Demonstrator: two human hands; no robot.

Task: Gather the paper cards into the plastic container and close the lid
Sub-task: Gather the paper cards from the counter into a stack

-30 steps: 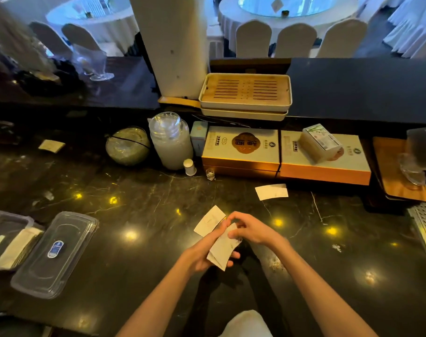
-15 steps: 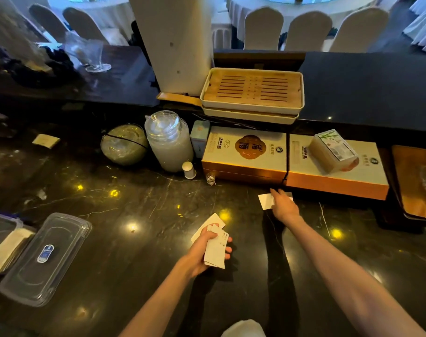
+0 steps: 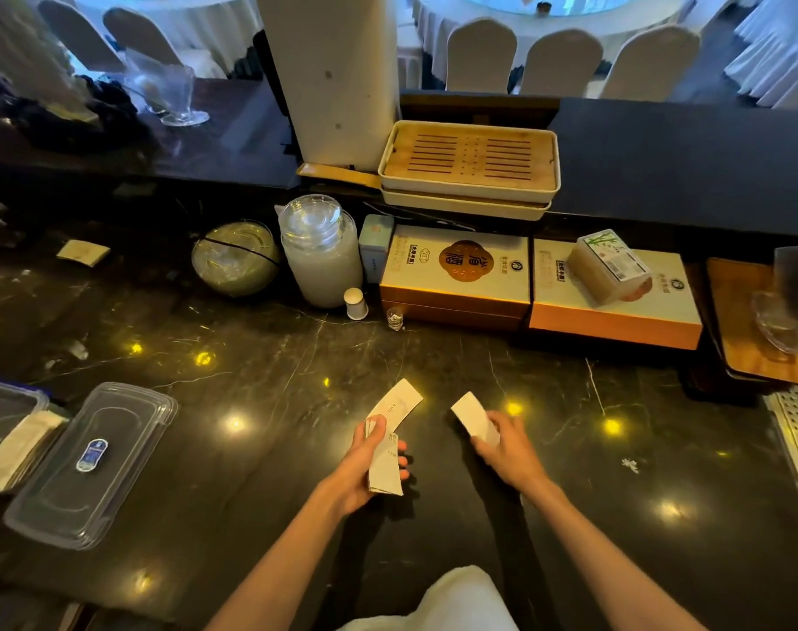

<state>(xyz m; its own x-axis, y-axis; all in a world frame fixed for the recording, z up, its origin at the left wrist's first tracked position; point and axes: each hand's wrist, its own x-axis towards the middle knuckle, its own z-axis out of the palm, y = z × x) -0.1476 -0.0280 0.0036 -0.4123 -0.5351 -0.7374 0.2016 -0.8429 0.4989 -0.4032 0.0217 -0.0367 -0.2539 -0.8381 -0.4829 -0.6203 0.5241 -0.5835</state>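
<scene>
Risk was fumbling: left hand (image 3: 365, 471) pinched a loose card stack (image 3: 388, 448), right hand (image 3: 506, 448) gripped one card (image 3: 472, 416), mid-counter. Container (image 3: 5, 430) and lid (image 3: 92, 462) sat open at left edge; one card (image 3: 83, 252) lay far-left.

You are looking at white paper cards (image 3: 385, 466) with faint grey print, over a black surface (image 3: 260, 448) veined in pale streaks and showing yellow light spots. The clear lid (image 3: 92, 466) is carrying a blue and white label. The boxes (image 3: 456, 275) behind are showing cream tops over orange sides.
</scene>
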